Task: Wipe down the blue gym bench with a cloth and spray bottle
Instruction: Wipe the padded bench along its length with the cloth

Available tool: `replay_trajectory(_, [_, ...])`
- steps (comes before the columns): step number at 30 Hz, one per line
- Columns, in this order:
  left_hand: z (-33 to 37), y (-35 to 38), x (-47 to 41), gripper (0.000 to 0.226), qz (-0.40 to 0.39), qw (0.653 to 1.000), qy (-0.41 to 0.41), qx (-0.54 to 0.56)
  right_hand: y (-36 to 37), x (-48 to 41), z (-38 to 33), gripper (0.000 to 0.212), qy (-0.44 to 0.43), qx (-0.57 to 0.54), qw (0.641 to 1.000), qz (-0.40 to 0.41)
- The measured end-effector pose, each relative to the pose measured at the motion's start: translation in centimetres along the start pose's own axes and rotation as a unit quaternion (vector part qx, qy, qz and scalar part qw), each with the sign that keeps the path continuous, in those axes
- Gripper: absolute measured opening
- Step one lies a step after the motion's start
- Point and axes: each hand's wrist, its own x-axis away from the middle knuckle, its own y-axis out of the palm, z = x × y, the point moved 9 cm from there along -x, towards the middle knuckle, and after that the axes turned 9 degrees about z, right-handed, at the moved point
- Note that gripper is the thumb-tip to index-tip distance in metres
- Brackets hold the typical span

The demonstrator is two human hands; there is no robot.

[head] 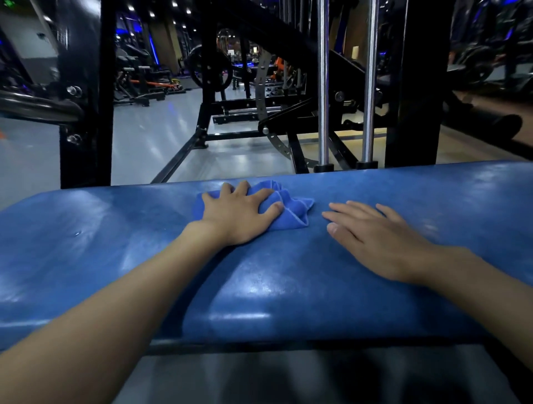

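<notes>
My left hand (242, 214) lies palm down on the blue cloth (291, 212), fingers curled over the bunched fabric and thumb pinching a fold. The cloth sits on the blue padded desk (115, 245), near its far edge and about mid-width. My right hand (375, 233) lies flat on the desk just right of the cloth, fingers straight and apart, not touching it. Chrome rods (323, 86) and a black frame (83, 86) stand behind. The green sign (8, 3) at top left is too blurred to read.
</notes>
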Motion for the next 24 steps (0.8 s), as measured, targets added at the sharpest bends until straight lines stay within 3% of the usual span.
replay_trajectory(6, [2.1,-3.2,10.1,0.063,0.047,0.998,0.031,-0.009,-0.8,0.1,-0.4,0.053,0.003,0.013,1.000,0.011])
replay_trajectory(11, [2.4,-4.1,13.9,0.064,0.047,0.998,0.032,-0.016,-0.9,-0.1,-1.5,0.056,0.000,-0.022,1.000,0.022])
replay_trajectory(18, [0.7,-2.2,7.6,0.062,0.012,1.000,0.013,0.017,0.1,0.6,-1.9,0.084,-0.009,-0.019,1.000,0.008])
replay_trajectory(24, [-1.7,0.7,-2.1,0.055,-0.021,1.000,-0.008,0.013,0.3,0.4,-2.0,0.085,-0.011,0.001,1.000,0.001])
